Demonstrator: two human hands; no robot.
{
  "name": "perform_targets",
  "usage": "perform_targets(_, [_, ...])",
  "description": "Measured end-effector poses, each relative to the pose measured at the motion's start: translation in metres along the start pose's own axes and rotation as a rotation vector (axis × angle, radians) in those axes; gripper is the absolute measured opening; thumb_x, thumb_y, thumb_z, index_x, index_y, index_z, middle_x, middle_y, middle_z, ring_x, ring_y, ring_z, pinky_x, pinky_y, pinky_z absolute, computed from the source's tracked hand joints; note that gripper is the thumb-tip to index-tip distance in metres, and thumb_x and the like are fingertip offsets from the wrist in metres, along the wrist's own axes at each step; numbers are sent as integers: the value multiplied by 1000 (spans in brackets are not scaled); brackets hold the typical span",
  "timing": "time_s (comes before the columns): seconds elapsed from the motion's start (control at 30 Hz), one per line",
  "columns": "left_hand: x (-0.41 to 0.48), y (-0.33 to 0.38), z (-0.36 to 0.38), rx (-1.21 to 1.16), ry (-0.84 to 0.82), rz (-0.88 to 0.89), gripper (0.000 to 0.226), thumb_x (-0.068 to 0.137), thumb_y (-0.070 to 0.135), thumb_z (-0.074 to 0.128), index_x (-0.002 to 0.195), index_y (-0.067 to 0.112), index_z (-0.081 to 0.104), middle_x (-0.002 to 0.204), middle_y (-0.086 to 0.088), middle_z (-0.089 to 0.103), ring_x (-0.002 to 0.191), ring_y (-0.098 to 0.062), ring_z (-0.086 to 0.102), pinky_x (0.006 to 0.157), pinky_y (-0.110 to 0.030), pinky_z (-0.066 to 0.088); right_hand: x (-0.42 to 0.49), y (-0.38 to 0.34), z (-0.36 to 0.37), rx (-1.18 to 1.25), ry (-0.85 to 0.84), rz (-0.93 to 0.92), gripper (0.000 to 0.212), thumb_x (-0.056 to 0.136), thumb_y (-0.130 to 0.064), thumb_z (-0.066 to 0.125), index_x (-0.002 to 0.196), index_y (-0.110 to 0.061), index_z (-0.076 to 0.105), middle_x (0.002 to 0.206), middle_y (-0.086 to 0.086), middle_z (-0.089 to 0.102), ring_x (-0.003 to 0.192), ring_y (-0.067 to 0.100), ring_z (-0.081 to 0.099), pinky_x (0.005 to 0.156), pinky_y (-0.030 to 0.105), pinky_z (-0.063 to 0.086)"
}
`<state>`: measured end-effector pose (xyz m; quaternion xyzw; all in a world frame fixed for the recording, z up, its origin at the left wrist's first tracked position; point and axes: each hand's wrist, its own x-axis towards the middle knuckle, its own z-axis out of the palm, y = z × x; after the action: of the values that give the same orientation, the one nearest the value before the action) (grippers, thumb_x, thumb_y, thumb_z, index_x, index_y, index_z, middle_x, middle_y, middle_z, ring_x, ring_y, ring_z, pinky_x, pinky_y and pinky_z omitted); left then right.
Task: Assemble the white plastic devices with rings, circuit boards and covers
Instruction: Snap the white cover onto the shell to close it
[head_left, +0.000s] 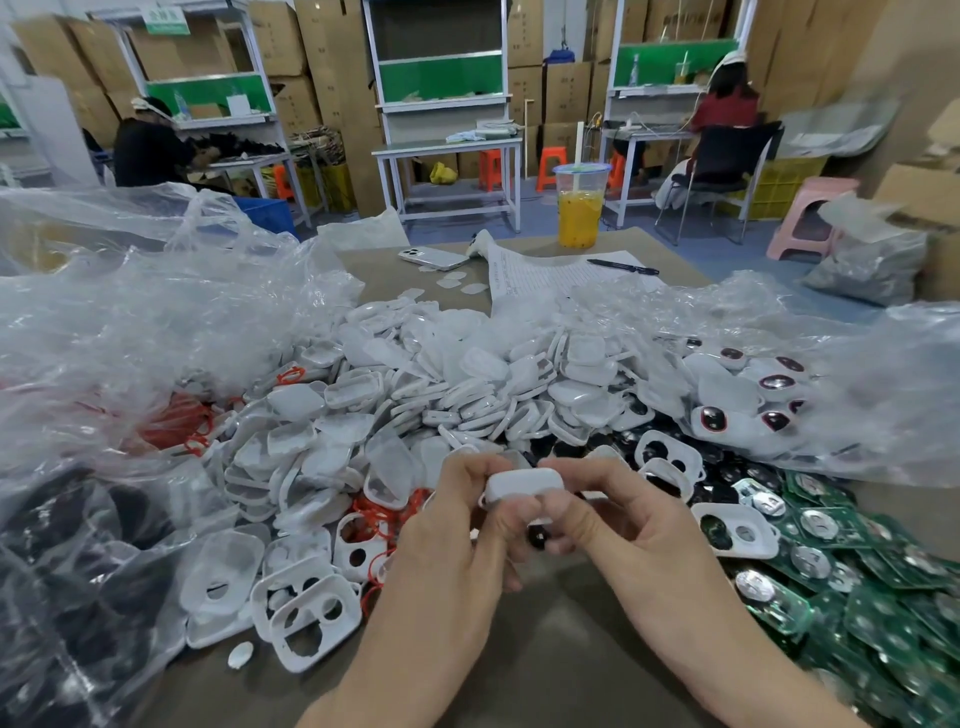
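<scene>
Pinching 1 white device (524, 486), left hand (457, 525) and right hand (613, 519).

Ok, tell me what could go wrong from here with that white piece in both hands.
The white device, pinched between left hand and right hand, may slip into the look-alike white shells piled beyond. The small black part below it could drop unnoticed. The drink cup shares the table; a spill might reach the circuit boards.
</scene>
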<state>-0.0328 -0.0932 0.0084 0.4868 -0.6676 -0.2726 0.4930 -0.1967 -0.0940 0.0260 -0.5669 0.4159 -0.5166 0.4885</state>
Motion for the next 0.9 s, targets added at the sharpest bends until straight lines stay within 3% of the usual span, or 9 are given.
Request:
perform_targets(0.17, [-3,-5,3,4,-59,5,13,99,39,47,106,50,44,70,4,71,54,-14,68,57,-33,57,-1,1,3,-58,12,-9,13,75,-43,74,85,-36,70,80,-4,73,69,13,68,73,30,54])
perform_targets(0.27, [-4,-4,4,62,-69,22,16,101,28,46,102,44,43,66,5,70,51,-11,66,54,-23,53,-3,5,4,-154,50,-22,15,88,-24,74,82,-36,66,80,-3,74,72,13,70,72,29,54])
perform_targets(0.4, [-3,0,5,40,13,-43,18,96,29,34,86,36,47,56,0,67,40,-15,62,42,-24,50,-5,7,8,-186,52,-9,22,92,-18,70,77,-31,62,78,6,71,68,23,64,72,46,55])
perform_targets(0.5, [-4,6,5,-16,5,-40,33,101,57,28,89,37,51,58,-2,67,46,-19,65,47,-33,55,-4,8,7,-201,84,-16,11,90,-29,70,84,-36,64,79,-4,72,69,12,67,72,34,54])
perform_targets(0.57, [-5,8,5,-101,-28,-50,30,100,58,35,96,37,55,66,-3,70,55,-22,69,57,-41,59,-2,6,5,-161,109,-25,3,87,-38,68,86,-37,65,78,-5,72,68,11,69,70,26,53])
perform_targets(0.67, [-3,5,6,-103,-80,-33,18,102,49,48,111,35,54,77,2,72,65,-17,70,66,-33,58,1,5,2,-60,130,-12,11,80,-43,69,85,-34,69,77,-3,74,65,13,71,64,15,50])
perform_targets(0.77, [-3,3,6,-69,-44,-35,2,103,39,50,104,41,51,72,5,71,58,-12,67,56,-21,52,2,3,1,-38,64,5,16,71,-38,79,84,-33,71,79,-2,73,67,10,68,64,15,50])
perform_targets(0.9, [-4,1,7,25,-18,-59,20,104,23,50,94,40,47,68,5,70,52,-13,66,51,-30,52,2,3,2,-51,47,48,21,71,-17,85,81,-26,70,78,5,73,69,12,66,64,18,51])
